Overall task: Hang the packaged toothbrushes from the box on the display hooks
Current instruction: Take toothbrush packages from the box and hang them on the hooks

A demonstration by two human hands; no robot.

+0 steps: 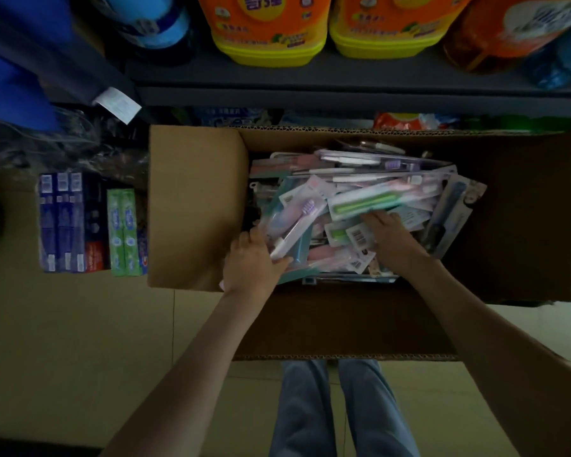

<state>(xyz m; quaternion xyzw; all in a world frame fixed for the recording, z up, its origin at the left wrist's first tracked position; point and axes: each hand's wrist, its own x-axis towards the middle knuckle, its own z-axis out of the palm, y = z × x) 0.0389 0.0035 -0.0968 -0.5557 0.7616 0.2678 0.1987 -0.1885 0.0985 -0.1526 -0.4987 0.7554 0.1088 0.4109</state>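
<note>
An open cardboard box (195, 199) stands on the floor, flaps spread, filled with several packaged toothbrushes. My left hand (253, 262) grips a teal-backed pack with pink and purple brushes (297, 222) at the box's near left. My right hand (393, 239) reaches into the middle of the pile, fingers curled under a pack with a green brush (370, 202). A dark-handled brush pack (449, 219) leans at the right of the pile. No display hooks are in view.
Blue and green toothpaste cartons (89, 222) lie on the floor left of the box. A dark shelf edge (343, 90) runs above the box, carrying orange and yellow detergent jugs (271, 28). My jeans-clad legs (340, 407) stand just behind the near flap.
</note>
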